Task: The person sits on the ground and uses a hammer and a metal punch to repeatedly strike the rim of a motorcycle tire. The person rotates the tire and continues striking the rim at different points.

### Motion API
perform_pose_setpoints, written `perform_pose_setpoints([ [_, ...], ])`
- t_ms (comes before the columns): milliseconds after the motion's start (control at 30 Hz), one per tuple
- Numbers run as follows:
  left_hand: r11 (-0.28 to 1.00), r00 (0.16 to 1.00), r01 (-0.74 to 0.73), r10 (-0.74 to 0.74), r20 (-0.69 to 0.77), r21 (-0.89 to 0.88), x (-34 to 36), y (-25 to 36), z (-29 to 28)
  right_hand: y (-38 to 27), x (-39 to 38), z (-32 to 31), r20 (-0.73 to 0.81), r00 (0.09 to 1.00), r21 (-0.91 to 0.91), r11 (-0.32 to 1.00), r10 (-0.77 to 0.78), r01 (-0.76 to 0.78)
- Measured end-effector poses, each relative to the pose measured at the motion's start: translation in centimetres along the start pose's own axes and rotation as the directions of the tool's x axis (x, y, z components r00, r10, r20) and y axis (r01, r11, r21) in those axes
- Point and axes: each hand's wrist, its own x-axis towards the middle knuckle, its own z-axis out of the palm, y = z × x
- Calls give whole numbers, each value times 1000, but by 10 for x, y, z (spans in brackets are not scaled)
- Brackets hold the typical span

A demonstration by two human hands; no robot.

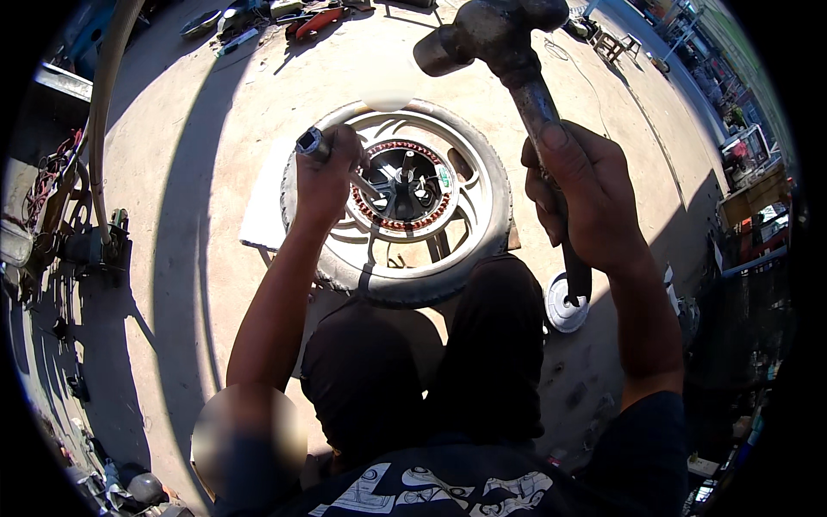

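Observation:
My right hand (pixel 590 198) grips the handle of a dark, worn ball-peen hammer (pixel 504 39), raised at upper right. My left hand (pixel 323 185) is closed on a metal rod tool (pixel 312 145) with a socket-like upper end; its shaft slants into the wheel's dark hub (pixel 401 198). The spoked light-grey wheel with black tyre (pixel 495 189) lies flat before my knees, a ring of red copper windings around the hub's inside. A pale flat board or sheet (pixel 258 228) shows beneath its left side.
A round whitish disc (pixel 564 314) lies on the concrete right of my knee. Metal parts, cables and a pole (pixel 108 103) line the left. Scattered parts (pixel 314 21) lie at the back, a small stool (pixel 607 47) at back right, and cluttered racks (pixel 745 164) along the right.

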Motion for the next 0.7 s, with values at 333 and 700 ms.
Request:
perform_pose_setpoints([
  [333, 983, 943, 105, -146, 300, 148, 146, -63, 130, 126, 24, -121, -271, 940, 212, 965, 209, -154],
  [700, 824, 822, 450, -533, 202, 344, 188, -177, 204, 223, 38, -211, -275, 912, 348, 916, 305, -202],
])
